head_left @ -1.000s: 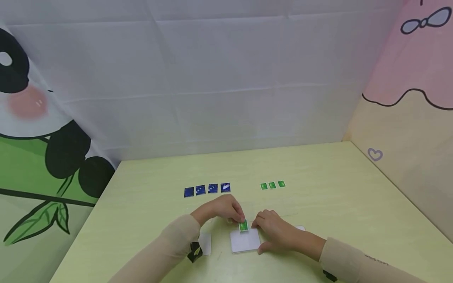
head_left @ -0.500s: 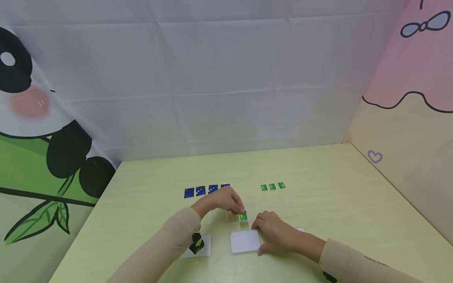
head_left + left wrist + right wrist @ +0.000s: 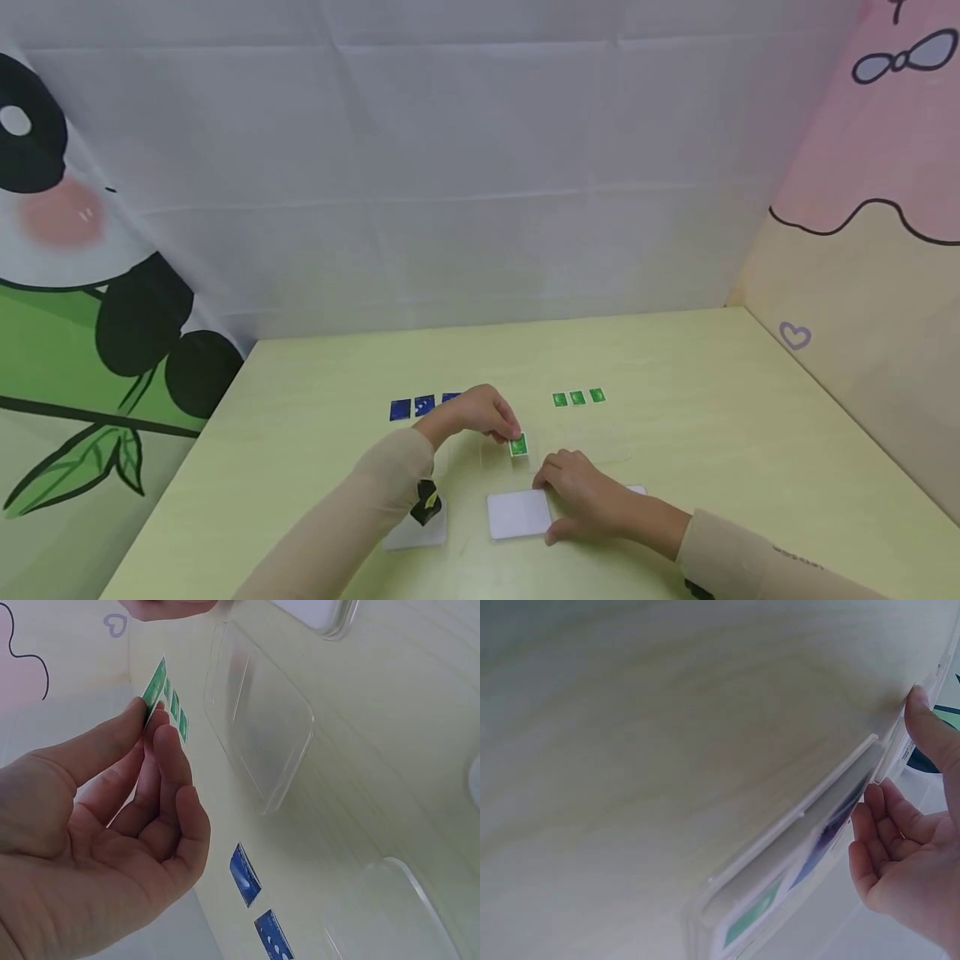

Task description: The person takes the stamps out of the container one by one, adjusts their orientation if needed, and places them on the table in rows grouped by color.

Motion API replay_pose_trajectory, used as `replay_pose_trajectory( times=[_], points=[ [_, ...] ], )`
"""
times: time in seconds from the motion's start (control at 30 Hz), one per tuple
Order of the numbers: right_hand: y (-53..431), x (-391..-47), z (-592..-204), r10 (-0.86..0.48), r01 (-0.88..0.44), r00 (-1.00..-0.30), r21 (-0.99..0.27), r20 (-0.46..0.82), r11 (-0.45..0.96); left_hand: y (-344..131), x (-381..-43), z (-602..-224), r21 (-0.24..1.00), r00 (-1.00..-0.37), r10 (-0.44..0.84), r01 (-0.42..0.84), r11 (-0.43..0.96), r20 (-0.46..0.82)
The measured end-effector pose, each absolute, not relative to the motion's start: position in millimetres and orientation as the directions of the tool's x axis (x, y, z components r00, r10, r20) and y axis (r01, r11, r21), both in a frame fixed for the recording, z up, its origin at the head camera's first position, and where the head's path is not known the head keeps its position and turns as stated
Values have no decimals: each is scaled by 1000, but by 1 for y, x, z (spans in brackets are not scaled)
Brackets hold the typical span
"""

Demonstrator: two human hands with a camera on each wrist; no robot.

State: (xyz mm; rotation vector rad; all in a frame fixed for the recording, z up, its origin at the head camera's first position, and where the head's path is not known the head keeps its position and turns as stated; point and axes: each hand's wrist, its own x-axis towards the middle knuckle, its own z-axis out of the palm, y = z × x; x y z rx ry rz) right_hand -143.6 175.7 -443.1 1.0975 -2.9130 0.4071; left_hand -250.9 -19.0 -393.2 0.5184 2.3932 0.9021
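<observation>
Moved forward since one second ago: green card [image 3: 518,445], pinched by the left hand [image 3: 486,414], is now farther beyond the white box [image 3: 519,514].
Its long axis points outward from the pinching fingers. Three green cards [image 3: 577,398] lie in a row on the desk [image 3: 675,375], ahead and to the right of these fingers; blue cards [image 3: 424,406] lie to their left. The right hand [image 3: 585,493] is farther from the held card. Its thumb and bent fingers stand apart at the box's right side; whether they grip it or only touch, I cannot tell.
</observation>
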Motion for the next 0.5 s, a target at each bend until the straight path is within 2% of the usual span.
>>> replay_pose_trajectory(
  times=[0.5],
  points=[
    [176,-144,-444,-647,-648,-757,-238,95,723,-15,-262,-393,703,-799,522,186,686,-298]
  ],
)
